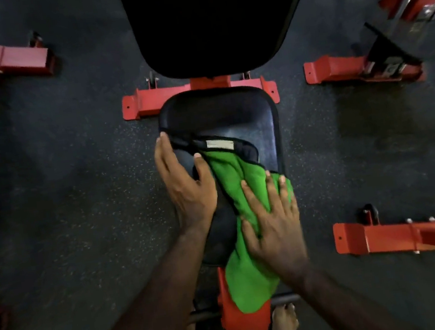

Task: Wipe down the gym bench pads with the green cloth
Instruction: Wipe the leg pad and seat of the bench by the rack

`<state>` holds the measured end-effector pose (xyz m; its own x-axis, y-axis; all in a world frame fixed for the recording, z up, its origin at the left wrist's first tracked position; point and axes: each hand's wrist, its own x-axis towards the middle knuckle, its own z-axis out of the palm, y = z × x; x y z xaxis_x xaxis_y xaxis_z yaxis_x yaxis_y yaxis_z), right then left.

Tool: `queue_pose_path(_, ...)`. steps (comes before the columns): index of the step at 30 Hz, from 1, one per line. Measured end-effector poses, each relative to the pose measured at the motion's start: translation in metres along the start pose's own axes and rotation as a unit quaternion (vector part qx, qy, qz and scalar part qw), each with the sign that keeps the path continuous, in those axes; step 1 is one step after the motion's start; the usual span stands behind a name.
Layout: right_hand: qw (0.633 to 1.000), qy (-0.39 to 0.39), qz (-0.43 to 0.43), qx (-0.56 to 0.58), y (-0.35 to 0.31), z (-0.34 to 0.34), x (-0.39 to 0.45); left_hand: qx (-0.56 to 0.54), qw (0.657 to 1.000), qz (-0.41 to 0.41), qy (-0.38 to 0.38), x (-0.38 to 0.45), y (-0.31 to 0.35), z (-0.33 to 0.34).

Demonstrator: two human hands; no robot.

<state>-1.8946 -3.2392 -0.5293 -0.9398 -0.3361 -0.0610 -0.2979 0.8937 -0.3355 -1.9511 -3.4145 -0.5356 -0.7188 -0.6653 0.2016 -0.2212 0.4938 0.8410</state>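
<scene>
The black seat pad (pixel 232 113) of the gym bench lies below me, with the larger black back pad (pixel 215 19) beyond it. A green cloth (pixel 229 179) with a black edge and a white label is spread over the seat's near right part and hangs off its front. My left hand (pixel 185 179) rests flat on the seat's left edge, thumb touching the cloth's black border. My right hand (pixel 272 221) presses flat on the cloth at the seat's right front, fingers spread.
The bench's red frame (pixel 148 104) shows behind the seat and its red post (pixel 240 318) below the front. Red machine feet (pixel 25 58) (pixel 336 70) (pixel 400 235) stand on the dark speckled floor at both sides. A bare foot (pixel 283 321) stands by the post.
</scene>
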Motion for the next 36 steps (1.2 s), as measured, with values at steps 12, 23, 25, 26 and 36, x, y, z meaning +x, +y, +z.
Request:
queue_pose_path(12, 0.997, -0.046, -0.062, -0.023, -0.048, 0.006, 0.03, -0.186, 0.895, -0.403, -0.029, -0.049, -0.05, -0.044)
queue_pose_path(23, 1.0, -0.001, -0.004, -0.011, -0.075, 0.019, 0.088, -0.338, 0.776, -0.52, -0.117, -0.047, -0.049, -0.071)
queue_pose_path(25, 0.99, -0.065, -0.125, -0.028, -0.074, 0.016, 0.055, -0.347, 0.751, -0.549, -0.119, -0.048, -0.048, -0.075)
queue_pose_path(26, 0.975, -0.105, -0.191, -0.038, -0.069, 0.012, 0.045, -0.348, 0.743, -0.561, -0.11, -0.048, -0.048, -0.075)
queue_pose_path(36, 0.999, -0.017, -0.049, 0.012, -0.114, 0.035, 0.107, -0.405, 0.685, -0.591, -0.132, -0.054, -0.049, -0.074)
